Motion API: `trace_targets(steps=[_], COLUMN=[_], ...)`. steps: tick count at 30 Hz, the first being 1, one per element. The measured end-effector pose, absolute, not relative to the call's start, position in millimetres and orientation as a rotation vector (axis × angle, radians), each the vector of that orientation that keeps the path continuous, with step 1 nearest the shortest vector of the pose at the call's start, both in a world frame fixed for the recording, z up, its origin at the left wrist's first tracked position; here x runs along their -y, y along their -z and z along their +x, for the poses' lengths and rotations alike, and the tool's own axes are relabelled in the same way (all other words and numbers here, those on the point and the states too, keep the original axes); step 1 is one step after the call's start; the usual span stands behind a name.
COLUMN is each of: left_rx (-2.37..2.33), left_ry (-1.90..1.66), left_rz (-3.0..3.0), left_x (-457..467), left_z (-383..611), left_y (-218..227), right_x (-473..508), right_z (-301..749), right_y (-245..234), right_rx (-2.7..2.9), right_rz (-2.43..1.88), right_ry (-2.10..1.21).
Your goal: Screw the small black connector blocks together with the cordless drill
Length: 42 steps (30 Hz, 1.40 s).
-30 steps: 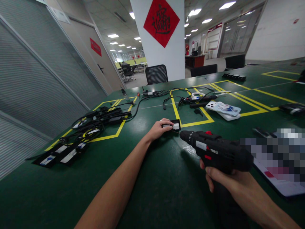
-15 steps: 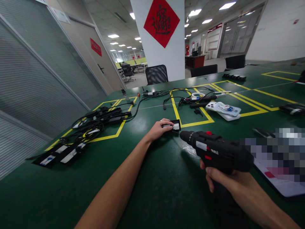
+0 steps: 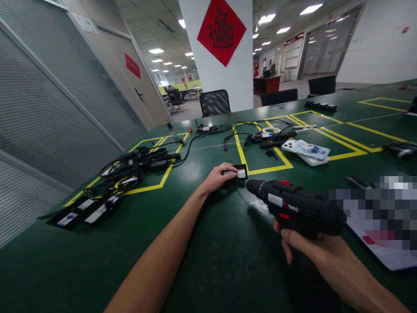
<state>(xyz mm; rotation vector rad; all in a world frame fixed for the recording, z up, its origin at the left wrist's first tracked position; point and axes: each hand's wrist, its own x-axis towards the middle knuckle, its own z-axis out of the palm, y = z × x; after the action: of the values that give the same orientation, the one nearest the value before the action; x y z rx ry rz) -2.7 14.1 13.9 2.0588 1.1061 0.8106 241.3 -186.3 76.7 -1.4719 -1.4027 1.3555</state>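
Observation:
In the head view my right hand [image 3: 306, 243] is wrapped round the handle of a black cordless drill [image 3: 293, 204] with red details. The drill's chuck points left, and its thin bit reaches toward a small flat black piece [image 3: 243, 168] with a white block [image 3: 241, 174] on it. My left hand [image 3: 222, 176] grips this piece against the green table, fingers over its left part. The bit's tip ends close to the near edge of the piece; whether they touch I cannot tell. The fingers hide much of the piece.
Black cables and adapters [image 3: 146, 161] lie heaped at the left, beside flat black pieces [image 3: 97, 212]. Beyond my hands are more cables [image 3: 234, 124], a black tool [image 3: 273, 135] and stacked phones [image 3: 308, 150]. A large tablet-like device [image 3: 381, 252], partly pixelated, lies right of the drill.

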Motion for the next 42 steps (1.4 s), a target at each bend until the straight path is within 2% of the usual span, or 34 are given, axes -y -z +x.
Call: trace_targets(steps=[42], left_rx=[-1.099], left_ry=[-0.834], left_rz=[2.082], left_x=[-15.1], left_z=[-3.7], left_y=[-12.3], right_x=[185.2], right_z=[244.8], right_y=[-72.2], right_rx=[1.412], right_rz=[-1.426], right_ry=[-1.442])
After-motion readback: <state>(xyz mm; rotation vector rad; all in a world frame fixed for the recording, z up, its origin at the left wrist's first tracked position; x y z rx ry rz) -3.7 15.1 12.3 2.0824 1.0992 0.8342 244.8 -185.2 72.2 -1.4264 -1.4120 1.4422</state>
